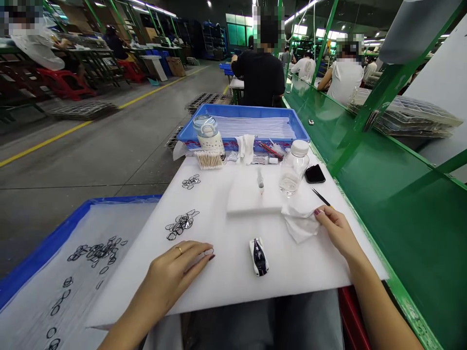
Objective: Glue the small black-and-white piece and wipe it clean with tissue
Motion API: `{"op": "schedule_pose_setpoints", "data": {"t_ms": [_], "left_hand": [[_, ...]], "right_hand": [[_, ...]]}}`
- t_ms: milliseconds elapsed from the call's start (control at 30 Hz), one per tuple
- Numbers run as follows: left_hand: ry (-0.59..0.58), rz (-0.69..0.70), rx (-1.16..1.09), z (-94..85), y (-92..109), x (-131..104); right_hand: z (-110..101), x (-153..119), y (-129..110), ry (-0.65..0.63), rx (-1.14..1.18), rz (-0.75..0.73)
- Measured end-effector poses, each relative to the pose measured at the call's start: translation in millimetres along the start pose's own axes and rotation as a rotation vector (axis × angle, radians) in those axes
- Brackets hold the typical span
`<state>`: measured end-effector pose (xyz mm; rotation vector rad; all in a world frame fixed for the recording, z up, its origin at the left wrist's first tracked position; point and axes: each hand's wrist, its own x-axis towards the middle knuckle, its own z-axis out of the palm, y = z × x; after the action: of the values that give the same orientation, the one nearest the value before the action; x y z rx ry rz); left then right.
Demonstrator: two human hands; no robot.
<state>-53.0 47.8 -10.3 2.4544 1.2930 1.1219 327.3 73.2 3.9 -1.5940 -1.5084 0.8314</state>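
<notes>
At near left, a blue-edged tray (127, 218) with black-rimmed pieces (104, 252) scattered inside. Beside it, over the white work surface (226, 287), the left hand (170, 272), ring on one finger, with only a narrow gap between thumb and fingertips; too small to tell whether holding the thin outline glimpsed there. To the right, apart from either hand, a white toy car (259, 257) with a dark top, lying on the near middle of the surface. Farther right, pinched between thumb and fingers of the right hand (337, 231), a crumpled white cloth (299, 224), spread leftward. Just beyond that hand, dark tweezers (321, 197).

Beyond the left hand, two small heaps of similar rims, the nearer heap (181, 224) larger than the farther one (191, 181). At middle, a white foam block (251, 204) with a small syringe (260, 180) pointing down; to its right, a clear bottle (292, 170) with a white cap, then a black pad (314, 174). At the far edge, cotton swabs (209, 161), a lidded cup (208, 136) and a blue bin (299, 121). Along the right, a green belt (365, 155). Farthest, seated beyond the bin, a person in black (263, 73).
</notes>
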Motion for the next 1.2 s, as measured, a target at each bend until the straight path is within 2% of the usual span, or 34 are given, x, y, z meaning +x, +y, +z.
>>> {"op": "schedule_pose_setpoints", "data": {"t_ms": [133,267,367,433,500,533,600,633,667,700,767,833,867,1000,1100,1200], "left_hand": [[0.136,-0.301,-0.333,23.5,40.8,-3.9],[0.115,-0.536,-0.967,56.1,82.8,0.3],[0.094,-0.688,-1.387,70.8,98.4,3.8],[0.138,-0.743,-1.544,74.5,100.4,4.8],[0.198,-0.772,-1.627,74.9,98.5,4.9],[0.219,-0.786,-1.659,74.5,96.9,4.8],[0.237,-0.819,-1.716,73.3,94.0,4.6],[0.242,-0.839,-1.738,72.9,93.0,4.6],[0.246,-0.855,-1.753,72.6,92.4,4.7],[0.251,-0.869,-1.762,72.5,92.1,4.8],[0.26,-0.893,-1.763,72.7,92.3,4.7],[0.256,-0.909,-1.755,73.0,92.5,4.3],[0.25,-0.91,-1.754,73.1,92.6,4.1],[0.247,-0.889,-1.772,72.9,92.3,4.3],[0.269,-0.913,-1.756,72.6,93.3,5.9],[0.309,-0.937,-1.719,72.8,95.3,7.0]], "right_hand": [[-0.6,-3.6,-4.7,0.021,-0.047,0.027],[-1.1,-10.3,-3.8,0.022,-0.108,0.028],[-9.0,-12.6,2.7,0.114,-0.035,-0.008],[-17.6,-11.4,3.2,0.284,0.074,-0.05],[-24.0,-9.4,-3.9,0.544,0.22,-0.12],[-24.5,-9.2,-10.5,0.681,0.314,-0.162],[-17.4,-12.9,-27.5,0.838,0.505,-0.227],[-9.7,-17.3,-36.7,0.811,0.57,-0.239],[0.4,-23.5,-45.6,0.719,0.57,-0.243],[12.1,-30.8,-53.4,0.599,0.511,-0.266],[36.5,-45.4,-65.2,0.254,0.263,-0.307],[56.8,-55.4,-71.7,0.027,0.055,-0.403],[64.1,-57.7,-73.7,-0.015,0.002,-0.477],[79.2,-56.2,-79.5,-0.035,-0.063,-0.824],[87.8,-55.2,-82.4,-0.004,-0.175,-0.951],[91.4,-57.5,-83.8,0.028,-0.27,-1.012]]}}
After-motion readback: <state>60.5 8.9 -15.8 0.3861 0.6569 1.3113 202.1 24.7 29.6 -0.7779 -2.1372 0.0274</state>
